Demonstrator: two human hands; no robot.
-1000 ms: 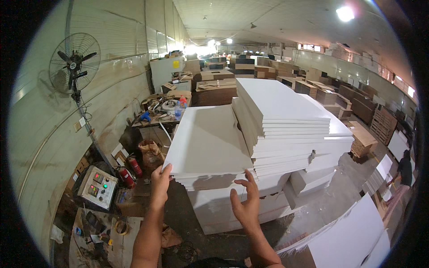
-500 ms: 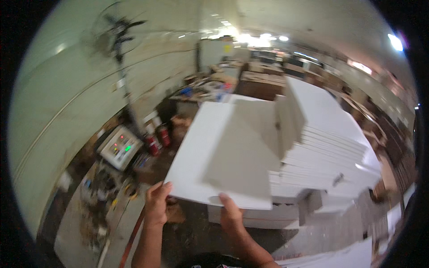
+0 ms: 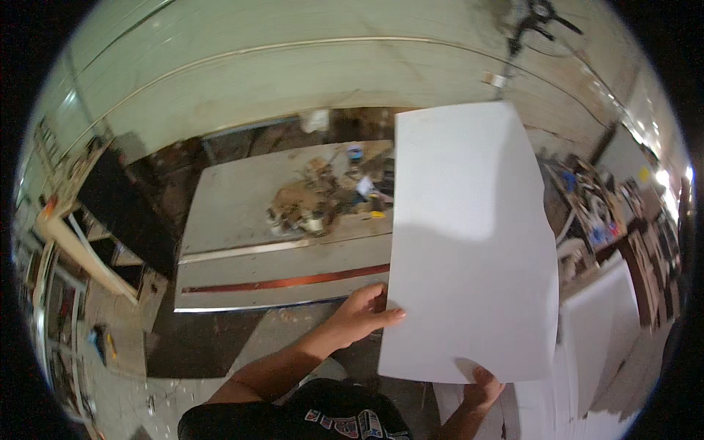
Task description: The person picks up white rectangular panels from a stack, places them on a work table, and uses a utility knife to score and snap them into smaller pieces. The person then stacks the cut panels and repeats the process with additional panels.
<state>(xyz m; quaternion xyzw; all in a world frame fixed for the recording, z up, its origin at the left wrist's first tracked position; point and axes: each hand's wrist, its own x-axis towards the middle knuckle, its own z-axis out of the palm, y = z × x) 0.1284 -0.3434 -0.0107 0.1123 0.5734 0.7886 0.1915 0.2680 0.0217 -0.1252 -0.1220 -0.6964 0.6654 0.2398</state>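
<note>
Holding a white rectangular panel (image 3: 469, 279) in two-handed carry appears to be the current step. Left hand (image 3: 363, 315) pinches its left edge, right hand (image 3: 484, 387) its near edge; thumbs on top, fingers closed round, mostly hidden beneath. Panel hides the right end of the cluttered worktop (image 3: 235, 191); contact cannot be told. Next move likely calls for even support at both edges.

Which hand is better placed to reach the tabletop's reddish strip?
Probably the left hand, holding the white panel nearer the reddish strip; the right hand grips the panel's lower edge, farther away.
</note>
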